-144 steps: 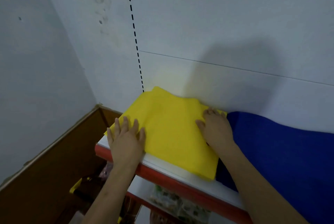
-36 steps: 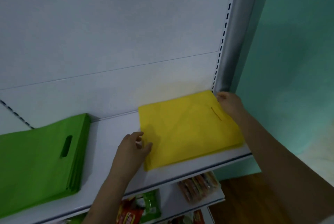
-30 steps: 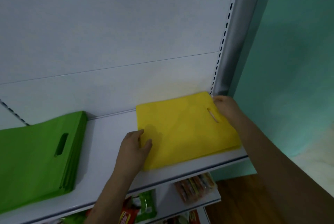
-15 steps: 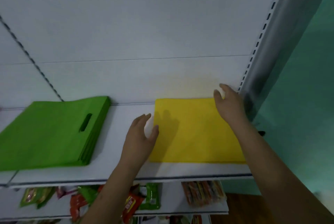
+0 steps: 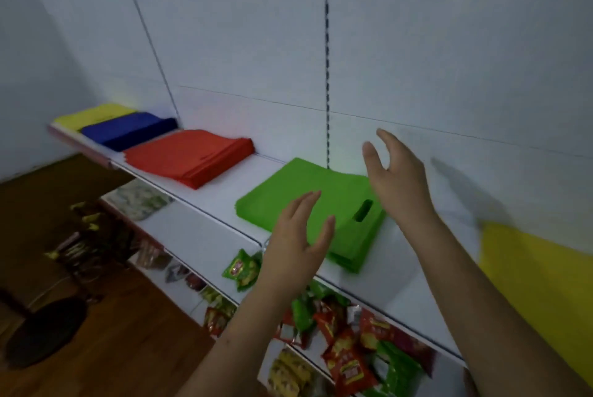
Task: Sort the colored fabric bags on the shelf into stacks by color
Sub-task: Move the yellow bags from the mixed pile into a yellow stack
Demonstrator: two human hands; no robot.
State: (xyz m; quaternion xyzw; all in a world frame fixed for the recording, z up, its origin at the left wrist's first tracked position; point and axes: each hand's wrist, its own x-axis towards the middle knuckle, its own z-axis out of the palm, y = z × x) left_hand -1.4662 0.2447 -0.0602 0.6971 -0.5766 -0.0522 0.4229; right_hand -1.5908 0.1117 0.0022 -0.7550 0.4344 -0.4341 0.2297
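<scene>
Hands (image 5: 296, 249) apart above green stack (image 5: 309, 204)

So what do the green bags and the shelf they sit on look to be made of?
Green bags: probably thin non-woven fabric, matte, lying flat in a layered stack with a die-cut handle slot. Shelf: looks like white painted metal, smooth and slightly glossy, though the blur leaves that open.

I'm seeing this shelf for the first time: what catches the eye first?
Two open hands, left and right, hover over a green stack at mid shelf. To its left lie red, blue and yellow stacks, with another yellow stack at far right. Snack packets crowd the shelf below.
</scene>
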